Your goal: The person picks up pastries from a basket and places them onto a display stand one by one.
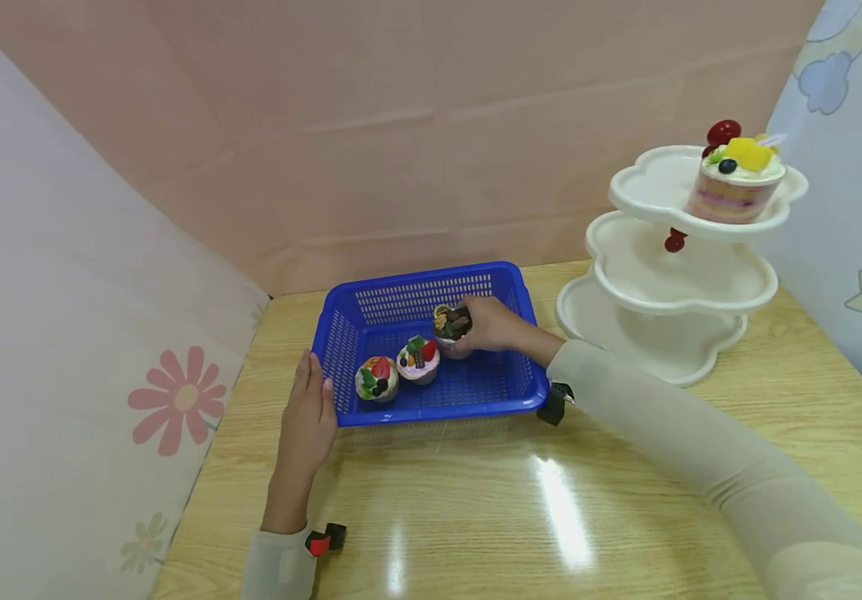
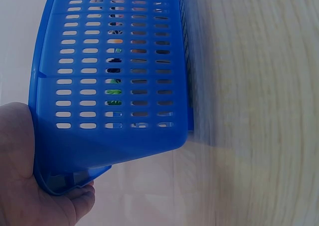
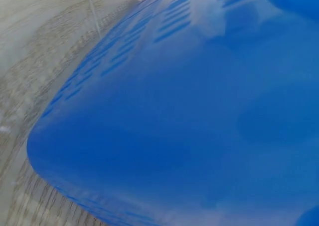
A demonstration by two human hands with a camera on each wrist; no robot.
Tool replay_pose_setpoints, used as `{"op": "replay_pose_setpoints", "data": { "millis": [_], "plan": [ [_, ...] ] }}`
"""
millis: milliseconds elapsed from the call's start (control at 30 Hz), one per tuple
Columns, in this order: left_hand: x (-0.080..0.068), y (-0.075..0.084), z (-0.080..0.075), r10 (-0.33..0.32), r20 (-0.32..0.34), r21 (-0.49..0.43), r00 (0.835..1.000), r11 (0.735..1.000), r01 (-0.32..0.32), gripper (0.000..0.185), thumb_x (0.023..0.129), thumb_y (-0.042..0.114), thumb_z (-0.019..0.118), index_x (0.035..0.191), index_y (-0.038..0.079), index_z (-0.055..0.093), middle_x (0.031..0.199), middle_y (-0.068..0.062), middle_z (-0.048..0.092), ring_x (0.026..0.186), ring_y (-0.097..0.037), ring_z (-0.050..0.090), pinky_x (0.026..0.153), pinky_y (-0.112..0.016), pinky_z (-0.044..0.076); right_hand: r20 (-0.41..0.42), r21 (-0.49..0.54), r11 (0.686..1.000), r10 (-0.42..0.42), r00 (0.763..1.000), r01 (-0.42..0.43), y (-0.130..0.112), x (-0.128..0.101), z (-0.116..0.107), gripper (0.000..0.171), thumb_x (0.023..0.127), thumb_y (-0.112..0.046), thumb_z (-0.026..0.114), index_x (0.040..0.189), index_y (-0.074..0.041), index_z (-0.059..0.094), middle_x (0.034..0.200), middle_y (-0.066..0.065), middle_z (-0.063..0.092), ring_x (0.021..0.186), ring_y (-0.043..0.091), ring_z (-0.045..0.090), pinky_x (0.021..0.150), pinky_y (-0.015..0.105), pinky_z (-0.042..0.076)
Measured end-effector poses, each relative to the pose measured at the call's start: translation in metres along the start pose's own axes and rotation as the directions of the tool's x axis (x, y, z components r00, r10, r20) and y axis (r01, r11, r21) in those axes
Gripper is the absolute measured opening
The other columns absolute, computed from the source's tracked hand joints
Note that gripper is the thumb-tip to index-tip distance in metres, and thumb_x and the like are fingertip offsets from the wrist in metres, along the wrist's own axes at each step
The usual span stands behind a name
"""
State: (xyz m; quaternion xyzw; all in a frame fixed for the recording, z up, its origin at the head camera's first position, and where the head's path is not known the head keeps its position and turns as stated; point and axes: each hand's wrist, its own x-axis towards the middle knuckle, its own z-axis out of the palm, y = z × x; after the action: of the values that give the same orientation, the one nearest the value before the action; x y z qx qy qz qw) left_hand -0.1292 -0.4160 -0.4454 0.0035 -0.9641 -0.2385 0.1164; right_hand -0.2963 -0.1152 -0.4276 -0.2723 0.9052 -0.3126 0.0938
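Observation:
A blue slotted basket (image 1: 359, 317) stands on the wooden table (image 1: 521, 508). Inside it, my right hand (image 1: 489, 324) grips a chocolate-topped cupcake (image 1: 452, 325) by its cup. Two more fruit-topped cupcakes, one pink (image 1: 418, 359) and one white (image 1: 377, 379), sit at the basket's front left. My left hand (image 1: 308, 417) rests flat against the basket's front-left corner. In the left wrist view, that left hand (image 2: 30, 186) presses on the basket wall (image 2: 114, 86). The right wrist view is filled by the blurred blue basket rim (image 3: 189, 136).
A white three-tier stand (image 1: 679, 275) stands at the right rear, with a fruit-topped layered cake (image 1: 734, 179) on its top tier and a red berry (image 1: 674, 242) below. Cloth walls close the left, back and right sides.

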Motion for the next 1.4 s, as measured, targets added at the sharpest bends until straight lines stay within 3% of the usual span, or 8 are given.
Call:
{"op": "replay_pose_setpoints", "data": {
  "millis": [300,733,1133,1400],
  "plan": [
    [0.000,0.001,0.002,-0.002,-0.015,-0.016,1.000,1.000,0.002,0.057,0.112,0.024,0.031,0.157,-0.007,0.019,0.167,-0.023,0.014,0.153,-0.039,0.016,0.119,-0.059,0.021,-0.039,0.106,0.993,-0.057,0.998,0.061,-0.003,-0.010,-0.013,0.068,0.072,-0.026,0.087,0.128,0.001,0.060,0.115,0.015,0.069,0.105,0.029,0.064,0.090,0.043,0.053],
    [-0.001,-0.003,0.003,-0.011,-0.001,-0.015,1.000,1.000,0.011,0.058,0.112,0.029,0.028,0.158,-0.006,0.017,0.168,-0.019,0.010,0.153,-0.040,0.016,0.120,-0.058,0.021,-0.167,0.224,0.971,-0.048,0.985,0.086,-0.010,-0.041,-0.039,0.074,0.075,-0.035,0.088,0.136,-0.007,0.056,0.116,0.008,0.067,0.105,0.025,0.063,0.090,0.043,0.053],
    [0.000,-0.002,0.000,-0.009,0.005,-0.006,1.000,1.000,0.009,0.058,0.112,0.026,0.030,0.158,-0.006,0.017,0.168,-0.021,0.010,0.153,-0.040,0.015,0.119,-0.059,0.021,-0.278,0.277,0.958,0.003,0.961,0.078,-0.017,-0.084,-0.064,0.072,0.077,-0.032,0.090,0.137,-0.010,0.057,0.118,0.008,0.068,0.110,0.023,0.064,0.083,0.039,0.058],
    [-0.001,0.000,-0.002,0.004,0.007,-0.001,1.000,1.000,-0.004,0.057,0.112,0.025,0.029,0.157,-0.008,0.017,0.167,-0.023,0.011,0.153,-0.042,0.016,0.119,-0.059,0.021,-0.326,0.326,0.944,0.058,0.944,0.054,-0.015,-0.113,-0.076,0.074,0.076,-0.037,0.091,0.138,-0.015,0.058,0.121,0.005,0.066,0.114,0.023,0.063,0.095,0.047,0.055]
  ]
}}
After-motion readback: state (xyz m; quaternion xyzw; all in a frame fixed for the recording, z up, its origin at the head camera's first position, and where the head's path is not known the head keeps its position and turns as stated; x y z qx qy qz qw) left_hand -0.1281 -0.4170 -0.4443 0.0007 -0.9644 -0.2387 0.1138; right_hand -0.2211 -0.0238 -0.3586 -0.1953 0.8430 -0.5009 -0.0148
